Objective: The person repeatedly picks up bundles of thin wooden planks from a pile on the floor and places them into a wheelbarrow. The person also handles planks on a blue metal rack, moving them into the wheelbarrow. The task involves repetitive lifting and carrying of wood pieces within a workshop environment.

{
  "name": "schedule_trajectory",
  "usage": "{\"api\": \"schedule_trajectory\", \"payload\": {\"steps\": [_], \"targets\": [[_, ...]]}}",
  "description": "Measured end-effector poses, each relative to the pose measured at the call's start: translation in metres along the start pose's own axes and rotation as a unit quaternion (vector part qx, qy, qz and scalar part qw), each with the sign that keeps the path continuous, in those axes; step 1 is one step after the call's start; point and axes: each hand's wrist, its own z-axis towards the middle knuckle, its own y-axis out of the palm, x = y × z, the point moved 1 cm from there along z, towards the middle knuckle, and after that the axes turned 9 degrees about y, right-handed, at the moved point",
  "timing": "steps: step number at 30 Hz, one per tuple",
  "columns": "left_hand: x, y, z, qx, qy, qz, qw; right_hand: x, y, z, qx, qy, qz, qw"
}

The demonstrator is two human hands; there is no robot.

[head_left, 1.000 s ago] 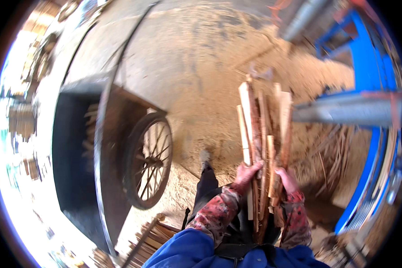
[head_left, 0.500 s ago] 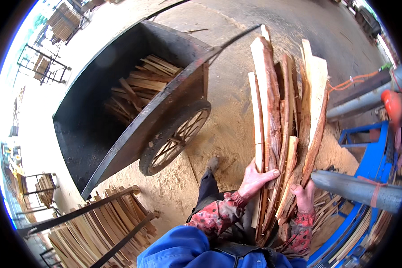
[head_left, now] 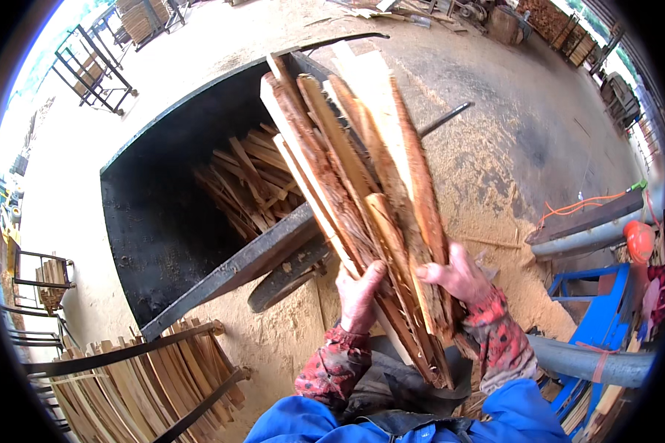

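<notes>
Both hands, the left hand [head_left: 360, 294] and the right hand [head_left: 458, 275], are wrapped tight around a bundle of wood strips [head_left: 366, 184], tilted over the black cart [head_left: 166, 214].

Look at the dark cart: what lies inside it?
Inside the dark cart lies a loose pile of wood strips. The bundle of slabs held in both hands covers the cart's right part.

We see bright daylight, blown out at upper left; the cart's [head_left: 162, 221] interior is in deep shadow. Heavy fisheye bending at the rim, centre sharp.
</notes>
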Motion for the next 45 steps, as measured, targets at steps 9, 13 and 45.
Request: {"api": "schedule_trajectory", "payload": {"steps": [9,13,45], "targets": [[0.07,-0.023,0.26,-0.114,-0.006,-0.074,0.991,-0.088,-0.021,0.279,0.012,-0.152,-0.063,0.986],[0.047,-0.077,0.336,-0.022,-0.082,0.188,0.979,-0.068,-0.036,0.314,0.126,-0.067,-0.268,0.953],[-0.289,0.048,0.196,-0.417,-0.182,0.362,0.814,0.493,-0.008,-0.034,0.256,0.35,-0.062,0.899]]}}
